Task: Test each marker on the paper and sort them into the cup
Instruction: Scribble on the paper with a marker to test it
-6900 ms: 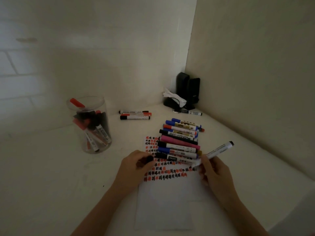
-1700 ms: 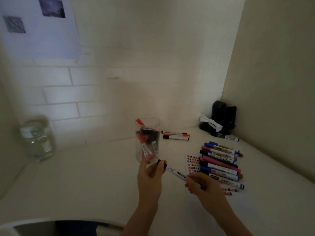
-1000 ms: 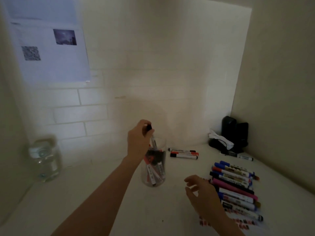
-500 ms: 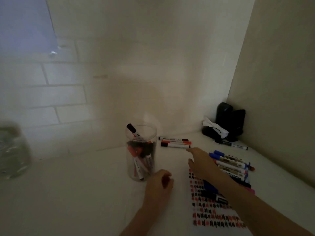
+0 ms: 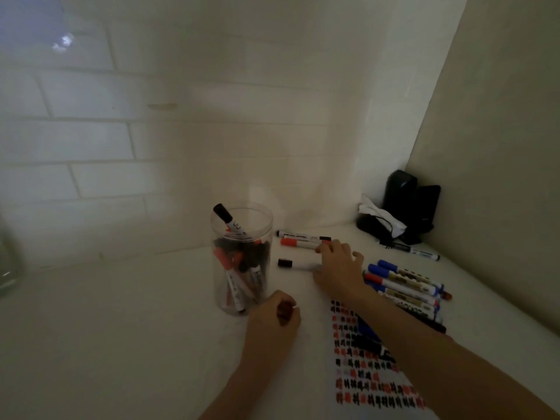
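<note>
A clear cup (image 5: 242, 298) stands on the white table and holds several markers; a black-capped one (image 5: 228, 222) sticks out of its top. Three markers lie behind it to the right: a black one (image 5: 300, 236), a red one (image 5: 295, 243) and a black-capped marker (image 5: 291, 264). My right hand (image 5: 341, 269) reaches over their right ends, with the black-capped marker pinched between thumb and fingers. My left hand (image 5: 272, 321) rests loosely curled beside the cup, holding nothing I can see. The paper (image 5: 375, 386) carries red and black test marks. A row of markers (image 5: 403, 283) lies at its far end.
Black objects (image 5: 409, 201) and a white tissue (image 5: 380, 215) fill the back right corner, with one marker (image 5: 415, 249) in front of them. A glass jar (image 5: 7, 268) shows at the left edge. Walls close the back and the right side.
My left hand dropped the tested marker into the cup and came down beside it. My right hand moved from the paper up to the three markers behind the cup.
</note>
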`<state>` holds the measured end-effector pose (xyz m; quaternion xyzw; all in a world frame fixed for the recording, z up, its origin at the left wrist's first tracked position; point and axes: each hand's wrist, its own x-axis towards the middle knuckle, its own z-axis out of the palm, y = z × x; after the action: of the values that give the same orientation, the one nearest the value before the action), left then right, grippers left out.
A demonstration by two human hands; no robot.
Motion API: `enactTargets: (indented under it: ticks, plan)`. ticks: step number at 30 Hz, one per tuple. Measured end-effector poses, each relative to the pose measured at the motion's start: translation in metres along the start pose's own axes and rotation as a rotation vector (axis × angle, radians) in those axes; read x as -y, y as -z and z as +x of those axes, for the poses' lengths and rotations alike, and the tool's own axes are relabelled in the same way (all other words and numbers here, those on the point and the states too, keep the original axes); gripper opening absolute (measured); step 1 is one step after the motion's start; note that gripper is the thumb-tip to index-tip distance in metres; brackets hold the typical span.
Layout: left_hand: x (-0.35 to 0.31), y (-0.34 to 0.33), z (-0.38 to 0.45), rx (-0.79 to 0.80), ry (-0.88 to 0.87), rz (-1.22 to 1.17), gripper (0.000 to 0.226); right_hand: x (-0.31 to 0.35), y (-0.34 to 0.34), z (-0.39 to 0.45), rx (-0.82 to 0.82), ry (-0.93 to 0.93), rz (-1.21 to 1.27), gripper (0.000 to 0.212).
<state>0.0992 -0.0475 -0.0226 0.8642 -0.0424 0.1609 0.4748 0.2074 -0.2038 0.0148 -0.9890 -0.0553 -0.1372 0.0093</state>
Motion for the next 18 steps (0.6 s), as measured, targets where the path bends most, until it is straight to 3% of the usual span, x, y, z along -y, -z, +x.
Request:
enactTargets:
  ticks: [3, 6, 8, 14, 16, 18]
  plan:
    - [-0.001, 0.0, -0.002, 0.009, 0.015, -0.006, 0.003, -0.002, -0.004, -0.009, 0.091, -0.014, -0.054, 0.037]
    - [-0.001, 0.003, -0.002, 0.005, 0.005, -0.002, 0.004, -0.001, 0.01, -0.021, 0.031, 0.047, 0.044, 0.029]
    - [-0.002, 0.005, -0.003, -0.003, -0.02, -0.026, 0.006, -0.003, 0.037, -0.035, -0.011, 0.01, 0.366, 0.024]
    - [-0.004, 0.007, -0.004, 0.033, -0.007, -0.079, 0.011, -0.035, 0.122, -0.132, -0.008, -0.401, 1.362, 0.016]
    - [-0.007, 0.009, -0.005, 0.065, -0.005, -0.085, 0.01, -0.045, 0.127, -0.168, 0.07, -0.498, 1.485, 0.017]
    - [-0.016, 0.01, -0.008, 0.113, -0.027, -0.088, 0.005, -0.052, 0.121, -0.191, 0.081, -0.603, 1.449, 0.019]
